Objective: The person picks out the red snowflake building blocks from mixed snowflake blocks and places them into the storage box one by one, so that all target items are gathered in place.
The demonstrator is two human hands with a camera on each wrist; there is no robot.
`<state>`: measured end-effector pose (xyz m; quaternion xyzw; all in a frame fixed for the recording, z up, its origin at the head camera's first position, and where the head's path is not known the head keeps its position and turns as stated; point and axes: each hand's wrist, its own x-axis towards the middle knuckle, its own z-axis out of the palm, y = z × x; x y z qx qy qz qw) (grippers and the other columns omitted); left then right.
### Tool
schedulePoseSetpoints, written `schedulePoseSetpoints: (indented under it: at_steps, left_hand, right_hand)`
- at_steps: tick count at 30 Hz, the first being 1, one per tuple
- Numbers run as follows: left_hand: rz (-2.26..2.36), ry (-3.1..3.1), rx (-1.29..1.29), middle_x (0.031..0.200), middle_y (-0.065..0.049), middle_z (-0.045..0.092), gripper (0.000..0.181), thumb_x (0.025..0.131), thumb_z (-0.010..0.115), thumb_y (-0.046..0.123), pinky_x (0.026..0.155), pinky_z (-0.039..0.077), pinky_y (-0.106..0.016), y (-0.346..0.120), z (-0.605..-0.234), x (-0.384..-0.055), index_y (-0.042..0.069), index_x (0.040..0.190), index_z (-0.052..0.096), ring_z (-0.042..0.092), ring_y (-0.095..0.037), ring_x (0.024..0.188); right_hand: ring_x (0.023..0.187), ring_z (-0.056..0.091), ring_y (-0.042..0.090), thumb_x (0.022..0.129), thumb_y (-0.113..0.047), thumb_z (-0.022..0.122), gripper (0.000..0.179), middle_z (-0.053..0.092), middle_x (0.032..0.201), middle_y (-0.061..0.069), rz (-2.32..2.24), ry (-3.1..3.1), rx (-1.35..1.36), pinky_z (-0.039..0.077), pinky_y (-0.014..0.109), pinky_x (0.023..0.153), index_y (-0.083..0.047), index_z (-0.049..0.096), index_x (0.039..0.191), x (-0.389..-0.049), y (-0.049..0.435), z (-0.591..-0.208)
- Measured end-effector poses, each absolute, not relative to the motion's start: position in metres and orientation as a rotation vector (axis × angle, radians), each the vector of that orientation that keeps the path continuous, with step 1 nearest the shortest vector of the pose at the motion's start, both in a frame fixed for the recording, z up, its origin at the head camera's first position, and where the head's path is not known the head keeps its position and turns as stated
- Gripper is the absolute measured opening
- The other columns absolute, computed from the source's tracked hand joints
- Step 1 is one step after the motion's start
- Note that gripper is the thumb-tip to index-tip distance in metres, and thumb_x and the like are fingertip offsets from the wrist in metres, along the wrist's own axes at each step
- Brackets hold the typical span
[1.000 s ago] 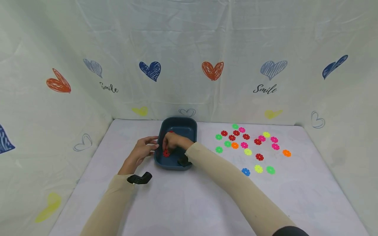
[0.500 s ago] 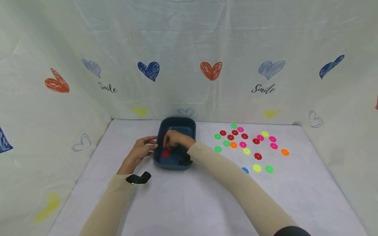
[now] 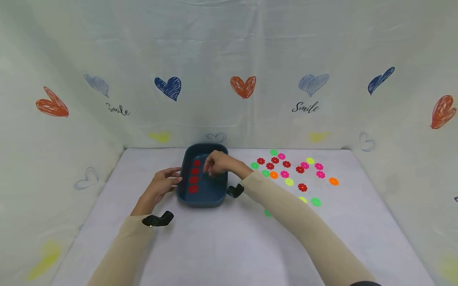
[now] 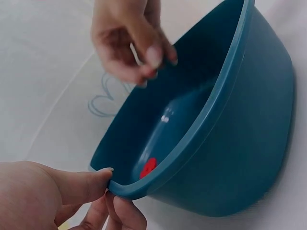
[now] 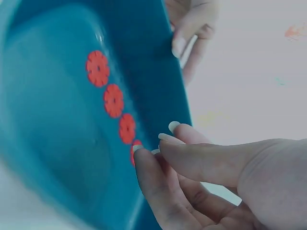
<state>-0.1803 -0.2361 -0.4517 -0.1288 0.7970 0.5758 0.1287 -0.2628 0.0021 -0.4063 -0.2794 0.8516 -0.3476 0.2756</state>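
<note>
A dark blue plastic basin (image 3: 211, 196) stands toward the back of the table. Along its left side several red notched plastic discs (image 3: 193, 180) lie in a row on the bottom. My left hand (image 3: 162, 182) grips the basin's left rim, thumb on top and fingers below, as the left wrist view shows at the basin's rim (image 4: 211, 112). Over the basin, right of the row, is my right hand (image 3: 219, 163), its fingers loosely bent with nothing visible between them. In the right wrist view its fingertips (image 5: 144, 160) partly cover the nearest red disc (image 5: 135, 149).
Loose notched discs in red, pink, green, yellow and orange lie scattered on the white table right of the basin, among them an orange disc (image 3: 333, 181). The right sleeve (image 3: 286, 206) crosses in front of some. A white curtain (image 3: 279, 47) printed with hearts hangs behind.
My right hand has lifted off the red disc and drawn back to the right, so the row shows. My left hand keeps its hold on the rim. The head view has turned slightly right.
</note>
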Motion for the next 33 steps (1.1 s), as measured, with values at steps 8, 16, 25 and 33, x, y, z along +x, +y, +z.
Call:
schedulePoseSetpoints:
  at_steps: [8,16,25,33]
  left_hand:
    - [1.645,2.327,-0.369,0.136,-0.020,0.052,0.055,0.105,0.061,0.002,0.079,0.056,-0.024,-0.238,-0.451,-0.179,-0.001,0.158,0.045,0.059,-0.019,0.102]
    - [1.630,2.336,-0.375,0.138,-0.023,0.051,0.057,0.104,0.062,0.002,0.078,0.055,-0.024,-0.235,-0.450,-0.179,-0.002,0.158,0.044,0.060,-0.021,0.103]
    - [1.622,2.331,-0.392,0.138,-0.022,0.050,0.056,0.105,0.062,0.001,0.077,0.054,-0.023,-0.234,-0.449,-0.180,-0.002,0.158,0.044,0.059,-0.022,0.103]
    - [1.608,2.326,-0.418,0.140,-0.022,0.049,0.058,0.105,0.062,0.003,0.077,0.054,-0.024,-0.234,-0.448,-0.180,0.000,0.159,0.043,0.058,-0.024,0.106]
  right_hand:
    - [0.084,0.069,0.019,0.094,0.009,0.070,0.019,0.071,0.096,0.013,-0.968,2.338,-0.697,0.060,0.028,0.079,0.006,0.076,0.113,-0.258,0.044,-0.398]
    - [0.085,0.068,0.021,0.094,0.011,0.069,0.018,0.069,0.096,0.013,-1.068,2.349,-0.586,0.061,0.031,0.082,0.005,0.076,0.110,-0.249,0.088,-0.396]
    - [0.080,0.067,0.018,0.094,0.009,0.070,0.015,0.066,0.092,0.010,-1.160,2.363,-0.523,0.061,0.034,0.083,0.004,0.076,0.107,-0.239,0.139,-0.401]
    - [0.088,0.068,0.020,0.095,0.004,0.071,0.020,0.069,0.098,0.011,-1.176,2.410,-0.396,0.060,0.037,0.086,0.008,0.072,0.114,-0.230,0.183,-0.410]
